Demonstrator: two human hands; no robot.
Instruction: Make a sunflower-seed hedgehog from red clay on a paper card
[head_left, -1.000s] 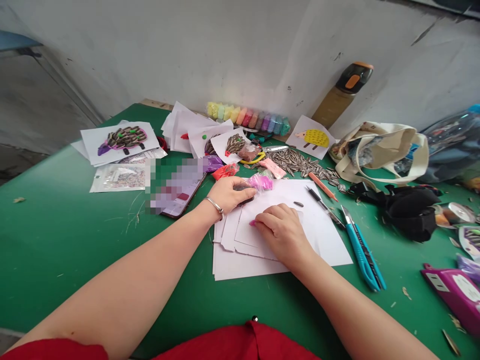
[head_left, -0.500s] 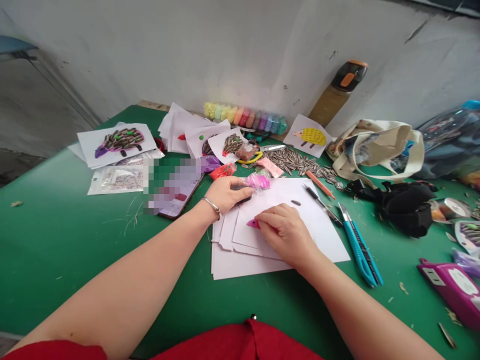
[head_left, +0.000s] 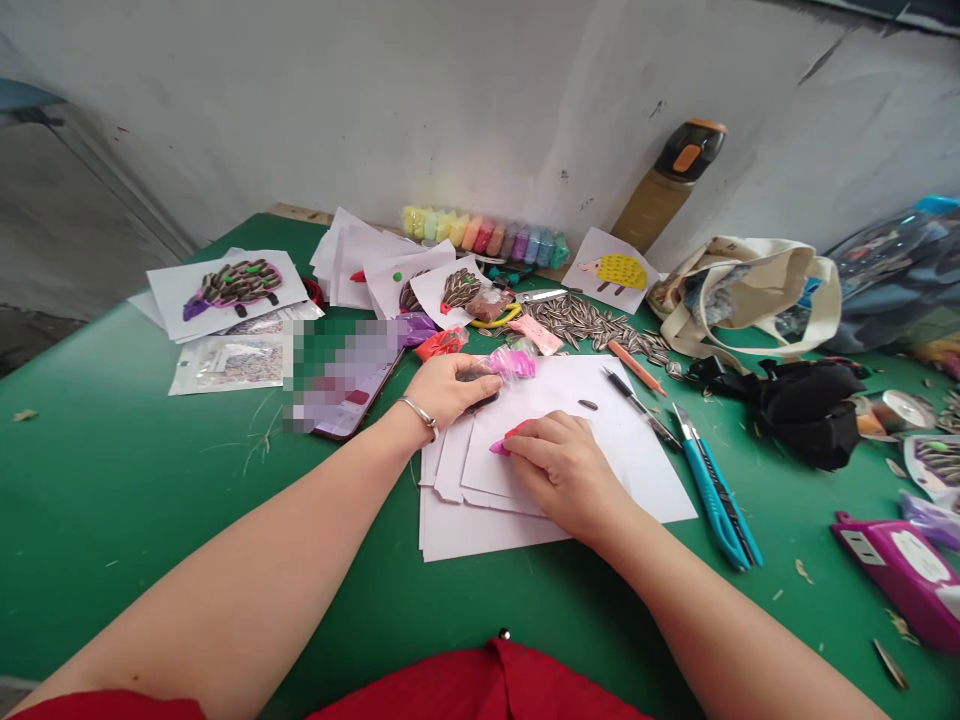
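Note:
White paper sheets (head_left: pixel 487 525) lie stacked on the green table (head_left: pixel 360 600). Over their upper left corner my left hand (head_left: pixel 452 390) is closed around something dark, mostly hidden by the fingers, beside a pink clay packet (head_left: pixel 514 363). My right hand (head_left: pixel 559 465) rests on the top sheet, fingers pinched together on a small pink and red clay shape (head_left: pixel 499 447); its right part is covered by the fingers. One dark seed (head_left: pixel 589 405) lies on the paper above my right hand.
A heap of striped seeds (head_left: pixel 592 325), an orange stick (head_left: pixel 636 367), a black pen (head_left: pixel 641 408) and a blue cutter (head_left: pixel 720 490) lie to the right. A phone (head_left: pixel 356 395) and a hedgehog picture (head_left: pixel 229 290) are at the left. A bottle (head_left: pixel 660 185) stands behind.
The camera view has shifted slightly. My right fingers have moved a little on the pink shape, covering its dark eye spot and showing more red above. My left hand keeps its grip.

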